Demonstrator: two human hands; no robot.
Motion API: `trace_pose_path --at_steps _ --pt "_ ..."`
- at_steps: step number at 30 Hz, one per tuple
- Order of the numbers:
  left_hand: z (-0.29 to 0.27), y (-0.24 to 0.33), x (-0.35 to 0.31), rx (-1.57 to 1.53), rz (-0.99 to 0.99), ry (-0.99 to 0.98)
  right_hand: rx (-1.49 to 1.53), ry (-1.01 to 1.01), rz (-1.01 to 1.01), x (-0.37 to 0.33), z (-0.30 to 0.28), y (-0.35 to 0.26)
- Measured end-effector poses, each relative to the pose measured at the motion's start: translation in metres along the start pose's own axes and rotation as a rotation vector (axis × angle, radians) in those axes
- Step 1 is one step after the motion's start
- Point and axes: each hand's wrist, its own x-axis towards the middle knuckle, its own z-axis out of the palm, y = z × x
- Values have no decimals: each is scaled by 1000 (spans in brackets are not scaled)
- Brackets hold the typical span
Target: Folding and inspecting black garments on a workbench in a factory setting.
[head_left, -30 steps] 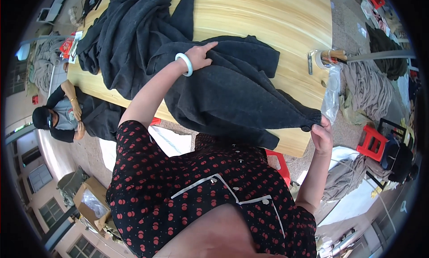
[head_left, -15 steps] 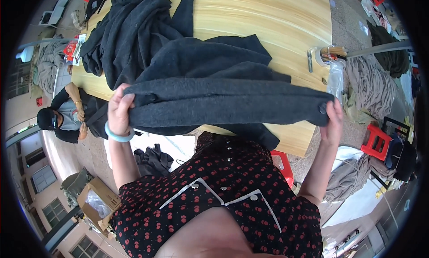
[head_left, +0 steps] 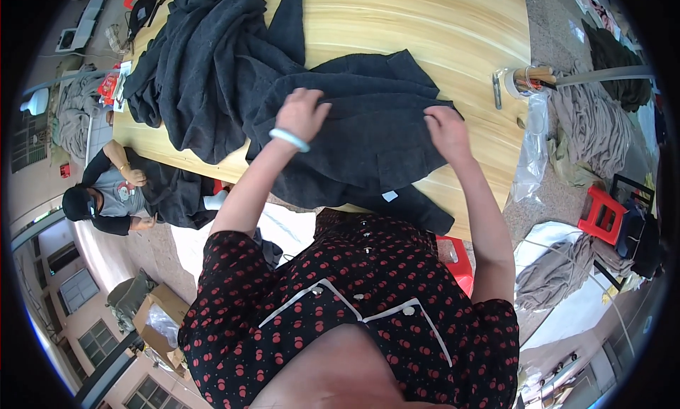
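A charcoal woollen garment [head_left: 354,147], apparently a coat, lies spread on the wooden table in front of me. It has a stitched, pocket-like patch near its lower right and a small white tag [head_left: 389,196] at its near edge. My left hand [head_left: 301,115], a pale bangle on its wrist, rests on the upper left of the cloth with thumb and fingers apart. At the garment's right edge my right hand [head_left: 448,131] has its fingers bent and pinched on the cloth. A sleeve-like part [head_left: 432,209] hangs toward me at the near edge.
More dark garments [head_left: 202,76] are heaped on the table's left side. A container of tools [head_left: 531,80] and clear plastic [head_left: 531,150] are by the right edge. A co-worker [head_left: 117,189] handles dark cloth at the left. Red stools [head_left: 601,214] and grey cloth piles [head_left: 591,122] stand around.
The long folded strip held stretched between both hands is down, and the garment lies flat on the table. Both hands have moved forward and inward, closer together.
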Motion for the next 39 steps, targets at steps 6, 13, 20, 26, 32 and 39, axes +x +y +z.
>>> trace_pose_path --at_steps 6,13,20,26,32,39 --pt "96 26 58 -58 -54 -400 -166 -226 1 9 48 3" --pt "117 34 88 -116 -88 -690 -161 -355 84 -7 34 -9" --pt "116 48 100 -42 22 -929 36 -355 117 5 30 -2" --pt "119 57 90 -37 50 -933 -214 -367 -14 0 33 -6" --pt "132 50 80 -176 -53 -803 -228 -202 -37 -5 49 -6" --pt "128 52 80 -480 -345 -862 -96 -182 88 -1 46 -16"
